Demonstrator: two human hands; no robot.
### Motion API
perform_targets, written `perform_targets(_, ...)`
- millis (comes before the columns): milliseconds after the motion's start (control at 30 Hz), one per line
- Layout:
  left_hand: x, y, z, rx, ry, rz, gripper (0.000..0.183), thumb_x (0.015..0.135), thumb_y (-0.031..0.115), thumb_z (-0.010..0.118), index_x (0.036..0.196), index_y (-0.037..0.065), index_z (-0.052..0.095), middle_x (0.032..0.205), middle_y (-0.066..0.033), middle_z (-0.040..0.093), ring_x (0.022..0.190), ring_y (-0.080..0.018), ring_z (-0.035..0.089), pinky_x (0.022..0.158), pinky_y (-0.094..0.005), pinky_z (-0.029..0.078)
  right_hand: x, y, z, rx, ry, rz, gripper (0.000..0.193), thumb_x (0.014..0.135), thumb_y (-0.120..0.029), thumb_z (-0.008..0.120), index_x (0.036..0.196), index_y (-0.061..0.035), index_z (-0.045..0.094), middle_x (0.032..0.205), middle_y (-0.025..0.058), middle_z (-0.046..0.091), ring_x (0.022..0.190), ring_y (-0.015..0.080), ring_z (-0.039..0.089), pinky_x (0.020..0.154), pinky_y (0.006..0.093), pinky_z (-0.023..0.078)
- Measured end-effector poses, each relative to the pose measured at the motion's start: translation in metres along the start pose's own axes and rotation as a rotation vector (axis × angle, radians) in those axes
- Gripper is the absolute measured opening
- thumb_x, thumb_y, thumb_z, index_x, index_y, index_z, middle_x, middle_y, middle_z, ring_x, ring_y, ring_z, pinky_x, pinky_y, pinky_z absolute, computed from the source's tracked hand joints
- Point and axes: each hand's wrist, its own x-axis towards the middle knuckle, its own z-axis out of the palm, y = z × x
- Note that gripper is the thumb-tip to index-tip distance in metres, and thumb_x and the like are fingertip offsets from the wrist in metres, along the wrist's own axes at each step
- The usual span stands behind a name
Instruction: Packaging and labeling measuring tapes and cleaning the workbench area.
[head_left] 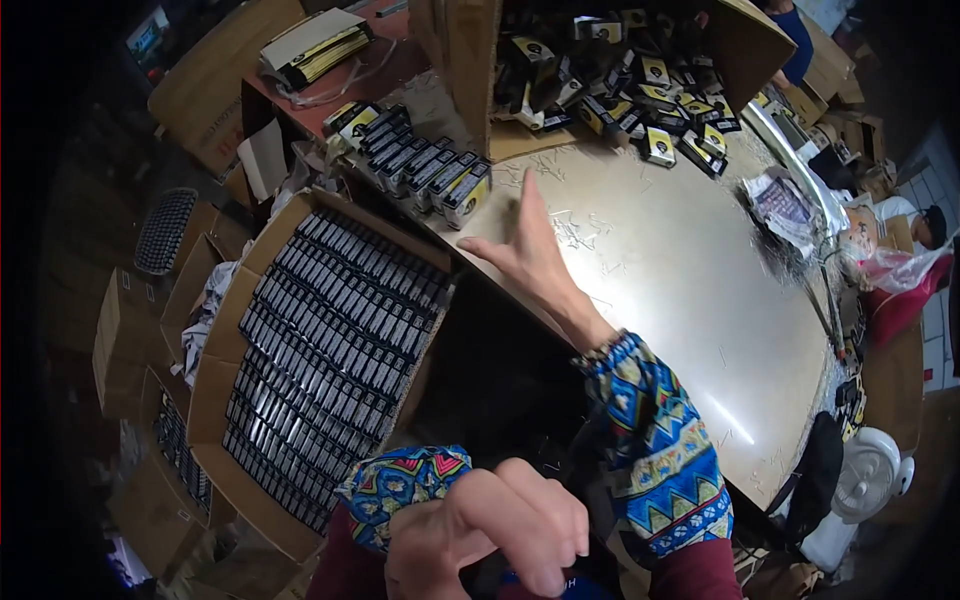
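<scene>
My right hand (535,255) reaches over the metal tabletop, thumb spread away from its raised fingers, with nothing seen in it. Just beyond its thumb, a row of small black and yellow boxes (420,165) stands packed side by side along the table's left edge. My left hand (480,525) is close in front of me at the bottom, its fingers curled; whatever they may hold is hidden. Below the table's edge, an open carton (215,410) contains tightly packed rows of small dark boxes (330,330).
A large carton (455,60) lies on its side at the back, loose black and yellow boxes (655,100) spilling from it. Thin pins (575,232) are scattered on the tabletop (690,330). Crumpled paper (785,210) and a white fan (868,475) are at right.
</scene>
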Motion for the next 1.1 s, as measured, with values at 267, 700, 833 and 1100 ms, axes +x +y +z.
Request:
perform_targets(267, -0.029, -0.016, 0.035, -0.107, -0.065, 0.172, 0.014, 0.084, 0.029, 0.072, 0.076, 0.019, 0.074, 0.120, -0.0137, 0.042, 0.107, -0.0313, 0.042, 0.082, -0.0381, 0.039, -0.114, -0.054, -0.101, 0.129, 0.166, 0.177, 0.092, 0.081, -0.018, 0.078, 0.149, -0.0006, 0.020, 0.144, 0.0258, 0.040, 0.137, 0.0327, 0.037, 0.112, 0.0420, 0.031)
perform_targets(700, -0.066, -0.019, 0.065, -0.282, -0.197, -0.268, 0.007, 0.078, 0.021, 0.077, 0.079, 0.017, 0.072, 0.122, -0.0123, 0.040, 0.105, -0.0288, 0.041, 0.083, -0.0384, 0.039, -0.319, -0.083, -0.136, 0.229, -0.035, 0.393, 0.052, 0.083, -0.006, 0.071, 0.131, -0.0008, 0.053, 0.112, 0.0153, 0.067, 0.102, 0.0229, 0.066, 0.089, 0.0323, 0.051)
perform_targets(833, -0.097, -0.015, 0.027, -0.398, 0.138, -0.777, 0.024, 0.094, 0.022, 0.057, 0.111, 0.004, 0.062, 0.106, -0.0151, 0.065, 0.084, -0.0225, 0.065, 0.089, -0.0377, 0.048, -0.387, -0.029, -0.121, 0.058, -0.181, 0.525, 0.030, 0.087, -0.015, 0.068, 0.114, -0.0020, 0.065, 0.104, 0.0178, 0.068, 0.090, 0.0276, 0.068, 0.077, 0.0326, 0.054)
perform_targets(1100, -0.142, -0.155, -0.079, 1.035, 0.215, -0.694, 0.046, 0.087, 0.012, 0.070, 0.125, -0.007, 0.053, 0.111, -0.0179, 0.064, 0.094, -0.0175, 0.065, 0.080, -0.0269, 0.053, -0.411, 0.045, -0.105, -0.236, -0.021, 0.865, 0.025, 0.088, -0.017, 0.060, 0.099, 0.0044, 0.066, 0.085, 0.0268, 0.063, 0.083, 0.0423, 0.063, 0.072, 0.0448, 0.051)
